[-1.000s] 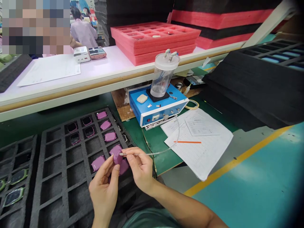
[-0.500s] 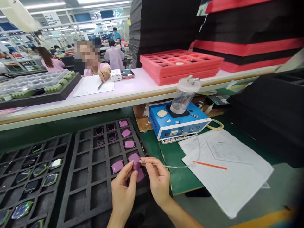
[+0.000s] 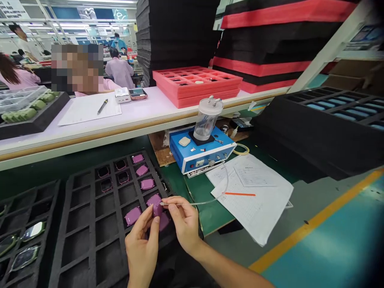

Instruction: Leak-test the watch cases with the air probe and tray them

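Observation:
My left hand (image 3: 141, 240) pinches a small purple watch case (image 3: 157, 209) between thumb and fingertips, above the near right part of a black foam tray (image 3: 93, 228). In my right hand (image 3: 184, 224) is a thin metal-tipped nozzle (image 3: 162, 203), its tip against or very near the case's edge; actual contact I cannot tell. From it a clear tube (image 3: 210, 200) runs to a blue machine (image 3: 207, 157). Other purple watch cases (image 3: 133, 216) lie in the tray's right compartments. Farther back, several purple-rimmed watches (image 3: 103, 172) show dark screens.
A clear canister (image 3: 207, 120) stands on the machine. Papers (image 3: 255, 216) with an orange stick (image 3: 240, 194) lie to the right. At left is another tray with green-rimmed watches (image 3: 33, 231). The shelf (image 3: 168, 96) carries red foam trays (image 3: 192, 90). A co-worker sits behind it.
My view has turned right, so the scene sits farther left. The co-worker's hand has left the pen, which lies on the paper. Both my hands keep their hold on the case and nozzle.

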Demonstrator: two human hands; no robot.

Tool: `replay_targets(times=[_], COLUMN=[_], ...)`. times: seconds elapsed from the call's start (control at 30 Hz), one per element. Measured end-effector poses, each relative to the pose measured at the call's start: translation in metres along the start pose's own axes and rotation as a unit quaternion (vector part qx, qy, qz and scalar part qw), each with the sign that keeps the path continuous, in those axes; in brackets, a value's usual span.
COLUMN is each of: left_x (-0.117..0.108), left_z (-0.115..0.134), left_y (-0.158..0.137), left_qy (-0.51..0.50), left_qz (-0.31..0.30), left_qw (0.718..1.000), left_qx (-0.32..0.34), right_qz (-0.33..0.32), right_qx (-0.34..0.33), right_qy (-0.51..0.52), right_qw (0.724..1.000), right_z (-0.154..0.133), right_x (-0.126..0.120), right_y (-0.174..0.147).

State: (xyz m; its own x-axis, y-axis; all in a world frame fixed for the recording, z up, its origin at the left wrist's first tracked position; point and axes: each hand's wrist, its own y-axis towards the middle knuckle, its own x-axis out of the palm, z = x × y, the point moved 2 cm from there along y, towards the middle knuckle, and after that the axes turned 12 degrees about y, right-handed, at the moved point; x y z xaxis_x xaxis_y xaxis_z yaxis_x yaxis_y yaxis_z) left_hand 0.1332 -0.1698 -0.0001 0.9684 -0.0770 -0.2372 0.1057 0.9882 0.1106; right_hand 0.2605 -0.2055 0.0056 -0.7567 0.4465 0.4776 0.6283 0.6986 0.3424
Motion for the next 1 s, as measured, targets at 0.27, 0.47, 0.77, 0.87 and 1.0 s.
replay_targets(times=[0.27,0.47,0.77,0.87,1.0], left_x=[0.0014,0.0021,0.0015,0.0018,0.0019], left_z=[0.003,0.0031,0.0026,0.0034,0.0037], left_y=[0.0001,0.0003,-0.0033,-0.0039,-0.0046], left_qy=[0.005,0.01,0.009,0.016,0.025], left_qz=[0.004,0.006,-0.001,-0.006,-0.012], left_qw=[1.0,1.0,1.0,1.0,0.999], left_qx=[0.006,0.005,-0.002,0.006,0.016], right_qz=[-0.002,0.001,-0.001,0.001,0.004], right_qx=[0.006,0.01,0.012,0.012,0.01], right_qy=[0.002,0.006,0.001,0.003,0.0], right_qw=[1.0,1.0,1.0,1.0,1.0], right_z=[0.0004,0.0004,0.0003,0.0004,0.0002], right_x=[-0.0019,-0.0023,-0.0042,-0.0051,-0.0059], right_y=[0.0019,0.0009,-0.0007,-0.0021,-0.0036])
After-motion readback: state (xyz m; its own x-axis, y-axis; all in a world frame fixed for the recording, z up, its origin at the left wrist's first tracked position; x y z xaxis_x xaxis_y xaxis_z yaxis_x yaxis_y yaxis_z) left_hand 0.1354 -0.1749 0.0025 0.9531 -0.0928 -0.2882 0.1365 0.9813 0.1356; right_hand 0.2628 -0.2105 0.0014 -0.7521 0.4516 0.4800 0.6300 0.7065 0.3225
